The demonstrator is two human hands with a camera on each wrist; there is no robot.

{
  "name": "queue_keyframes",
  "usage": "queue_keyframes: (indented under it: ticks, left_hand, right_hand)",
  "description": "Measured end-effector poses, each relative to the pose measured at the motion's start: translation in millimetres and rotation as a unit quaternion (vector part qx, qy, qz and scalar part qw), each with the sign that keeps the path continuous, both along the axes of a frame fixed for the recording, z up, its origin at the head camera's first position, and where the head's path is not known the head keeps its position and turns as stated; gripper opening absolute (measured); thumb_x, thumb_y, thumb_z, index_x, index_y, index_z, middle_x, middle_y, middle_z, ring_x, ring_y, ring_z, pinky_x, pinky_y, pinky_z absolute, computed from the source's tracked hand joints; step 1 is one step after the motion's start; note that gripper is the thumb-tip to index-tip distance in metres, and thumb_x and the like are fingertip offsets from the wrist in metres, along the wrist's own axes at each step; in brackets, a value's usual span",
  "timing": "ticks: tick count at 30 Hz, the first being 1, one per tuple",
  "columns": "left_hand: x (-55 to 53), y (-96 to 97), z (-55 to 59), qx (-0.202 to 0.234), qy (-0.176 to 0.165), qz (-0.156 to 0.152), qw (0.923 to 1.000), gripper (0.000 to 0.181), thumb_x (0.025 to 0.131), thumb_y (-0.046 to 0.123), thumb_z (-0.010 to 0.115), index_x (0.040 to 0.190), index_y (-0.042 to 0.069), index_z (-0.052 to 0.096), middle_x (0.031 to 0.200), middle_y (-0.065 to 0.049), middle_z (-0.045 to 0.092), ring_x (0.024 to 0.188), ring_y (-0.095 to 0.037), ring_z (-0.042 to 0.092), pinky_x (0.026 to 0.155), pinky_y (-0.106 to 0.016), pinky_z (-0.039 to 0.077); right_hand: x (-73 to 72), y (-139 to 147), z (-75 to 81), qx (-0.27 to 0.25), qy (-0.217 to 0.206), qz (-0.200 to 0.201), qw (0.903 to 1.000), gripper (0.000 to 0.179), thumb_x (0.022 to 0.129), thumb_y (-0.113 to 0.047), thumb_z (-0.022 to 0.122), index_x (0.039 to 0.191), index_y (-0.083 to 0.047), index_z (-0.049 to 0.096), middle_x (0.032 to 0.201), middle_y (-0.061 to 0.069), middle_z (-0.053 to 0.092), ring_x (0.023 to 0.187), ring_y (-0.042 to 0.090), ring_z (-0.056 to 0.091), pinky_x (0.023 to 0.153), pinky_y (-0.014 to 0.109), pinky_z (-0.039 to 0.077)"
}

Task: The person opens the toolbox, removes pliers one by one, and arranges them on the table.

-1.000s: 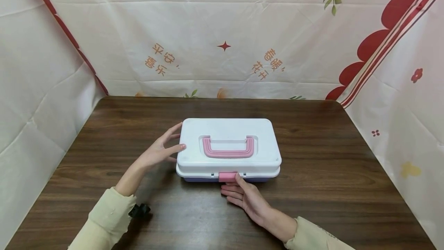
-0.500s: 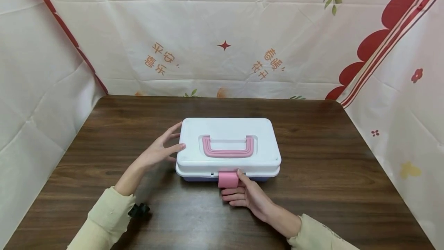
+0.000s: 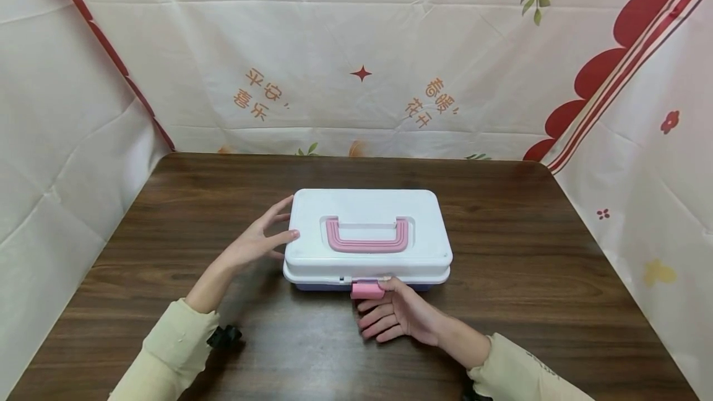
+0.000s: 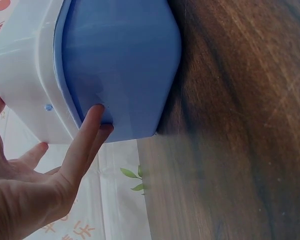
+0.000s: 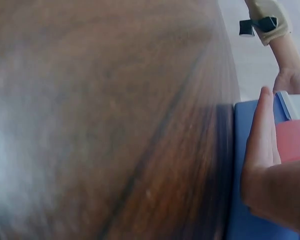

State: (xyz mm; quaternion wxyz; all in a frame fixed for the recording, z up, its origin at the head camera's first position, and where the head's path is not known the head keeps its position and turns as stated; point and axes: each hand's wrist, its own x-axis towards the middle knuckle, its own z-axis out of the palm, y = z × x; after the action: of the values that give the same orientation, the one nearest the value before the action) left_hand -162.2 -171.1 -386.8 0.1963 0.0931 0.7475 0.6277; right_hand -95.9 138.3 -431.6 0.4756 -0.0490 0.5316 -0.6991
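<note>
A white lidded box with a blue base and a pink carrying handle stands on the table. Spread over its left end, my left hand has the thumb on the lid and other fingers against the side. At the front middle, the pink latch is swung outward from the lid. The thumb of my right hand touches the latch's right end; the other fingers lie loosely below it. Those fingers look fairly straight in the right wrist view. The box's inside is hidden by the lid.
The box rests on a dark wooden table. A white printed cloth hangs behind the table and along both sides. A small black device sits by the left sleeve.
The latch has swung outward and down from the box's front. My right thumb has moved with it, and the right hand has shifted slightly rightward. The left hand and box keep their places.
</note>
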Motion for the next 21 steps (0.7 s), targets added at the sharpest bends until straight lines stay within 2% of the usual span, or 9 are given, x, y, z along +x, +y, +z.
queue_keyframes:
  ticks: [3, 9, 15, 21]
  left_hand:
    - [-0.1, -0.2, -0.5, -0.003, -0.002, 0.001, 1.0000, 0.070, 0.084, 0.027, 0.060, 0.140, 0.033, 0.018, 0.140, -0.014, 0.018, 0.123, -0.034, 0.025, 0.071, -0.047, 0.047]
    - [0.2, -0.1, -1.3, -0.006, 0.000, 0.001, 1.0000, 0.071, 0.084, 0.029, 0.061, 0.140, 0.033, 0.018, 0.140, -0.015, 0.019, 0.122, -0.035, 0.026, 0.070, -0.047, 0.047]
    - [0.1, -0.3, -1.7, 0.002, 0.005, -0.001, 1.0000, 0.071, 0.084, 0.029, 0.061, 0.140, 0.031, 0.018, 0.139, -0.016, 0.020, 0.121, -0.036, 0.026, 0.070, -0.046, 0.048]
    - [0.7, 0.1, -0.3, 0.002, 0.003, 0.000, 1.0000, 0.071, 0.084, 0.030, 0.061, 0.140, 0.032, 0.018, 0.139, -0.016, 0.020, 0.121, -0.037, 0.028, 0.070, -0.047, 0.047]
  right_hand:
    - [-0.3, 1.8, -0.7, -0.004, -0.005, 0.005, 1.0000, 0.055, 0.089, -0.032, 0.032, 0.124, 0.009, 0.039, 0.105, 0.020, 0.058, 0.095, 0.031, 0.056, 0.078, 0.042, 0.045]
    - [1.5, 2.8, -3.2, -0.009, 0.020, -0.012, 0.9997, 0.046, 0.081, -0.013, 0.044, 0.122, 0.007, 0.040, 0.109, 0.020, 0.055, 0.099, 0.033, 0.053, 0.079, 0.044, 0.044]
    - [2.5, 4.2, -7.5, 0.038, 0.049, -0.032, 0.9976, 0.054, 0.082, -0.007, 0.051, 0.129, 0.009, 0.029, 0.105, 0.020, 0.057, 0.092, 0.031, 0.057, 0.075, 0.043, 0.046]
    - [1.4, 7.3, -13.1, 0.103, 0.102, -0.030, 0.9890, 0.044, 0.086, -0.011, 0.051, 0.122, 0.012, 0.039, 0.099, 0.018, 0.061, 0.086, 0.027, 0.060, 0.068, 0.037, 0.049]
